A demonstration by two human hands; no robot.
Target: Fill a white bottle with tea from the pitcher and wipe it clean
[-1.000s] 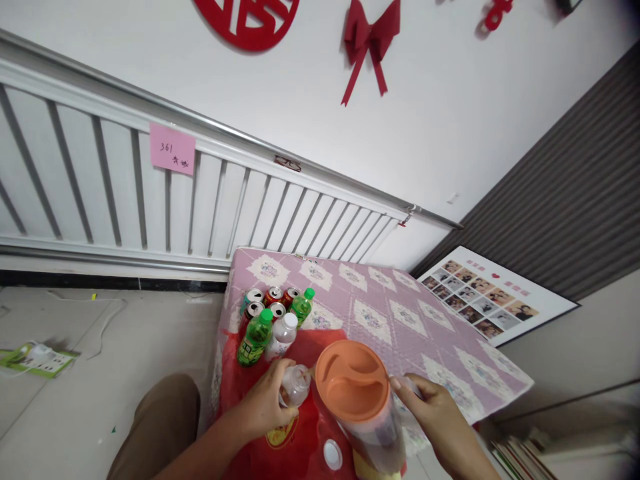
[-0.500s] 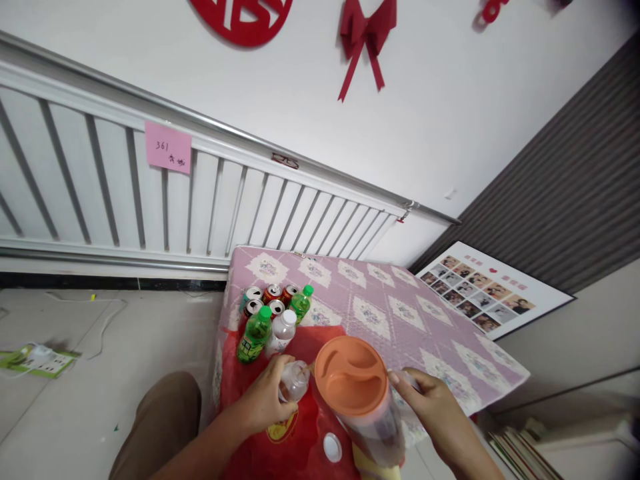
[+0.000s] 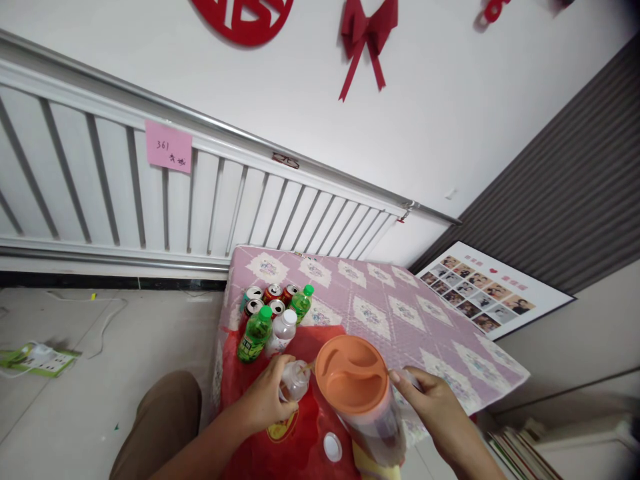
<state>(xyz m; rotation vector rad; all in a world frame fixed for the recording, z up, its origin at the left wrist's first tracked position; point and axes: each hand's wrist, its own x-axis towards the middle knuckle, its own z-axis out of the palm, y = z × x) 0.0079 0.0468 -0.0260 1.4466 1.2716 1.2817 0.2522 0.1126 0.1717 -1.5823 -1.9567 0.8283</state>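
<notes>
My left hand (image 3: 266,399) is wrapped round a clear, uncapped bottle (image 3: 295,381) above the red cloth. My right hand (image 3: 425,400) grips the handle of a clear pitcher (image 3: 377,433) with an orange lid (image 3: 352,375). The pitcher leans toward the bottle, its spout at the bottle's mouth, and a thin brownish stream shows between them. Dark liquid is visible inside the pitcher. A white cap (image 3: 333,447) lies on the red cloth (image 3: 305,433), below the bottle.
Behind my left hand stand a green bottle (image 3: 255,337), a white-capped bottle (image 3: 281,332), another green bottle (image 3: 301,304) and several open cans (image 3: 273,292). They are on a table with a patterned purple cover (image 3: 345,293). A white radiator (image 3: 200,200) runs behind.
</notes>
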